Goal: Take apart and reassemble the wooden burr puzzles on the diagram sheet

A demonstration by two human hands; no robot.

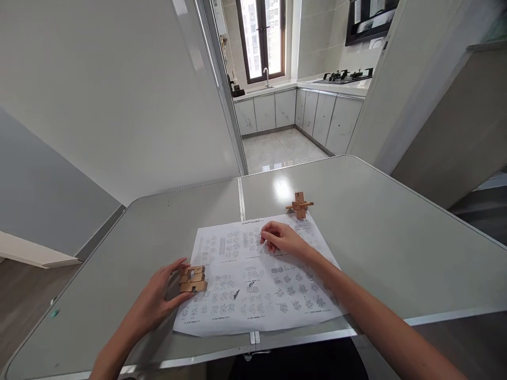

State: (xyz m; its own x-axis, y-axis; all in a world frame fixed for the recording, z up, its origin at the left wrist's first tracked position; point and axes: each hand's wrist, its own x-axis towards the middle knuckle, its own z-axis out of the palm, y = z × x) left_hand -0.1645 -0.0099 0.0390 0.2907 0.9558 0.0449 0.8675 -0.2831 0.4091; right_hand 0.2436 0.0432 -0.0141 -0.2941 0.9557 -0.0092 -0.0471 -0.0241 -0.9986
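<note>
My left hand (161, 289) is wrapped round a small group of notched wooden puzzle blocks (193, 278), with the thumb on the near side and the fingers on the far side. These blocks lie at the left edge of a printed paper sheet (261, 311) covered in small diagrams. Over the upper middle of the sheet is my right hand (283, 238), its fingers curled in loosely and nothing visible in them. Beyond the sheet's far right corner stands a cross-shaped wooden puzzle (300, 206), apart from both hands.
The grey-green table (396, 237) has a metal seam down its middle and a pale rim. A white panel (158, 105) rises behind its left part. Past the far edge is a kitchen with cabinets (264, 112) and a stove (346, 77). A tiny green bit (54, 313) lies far left.
</note>
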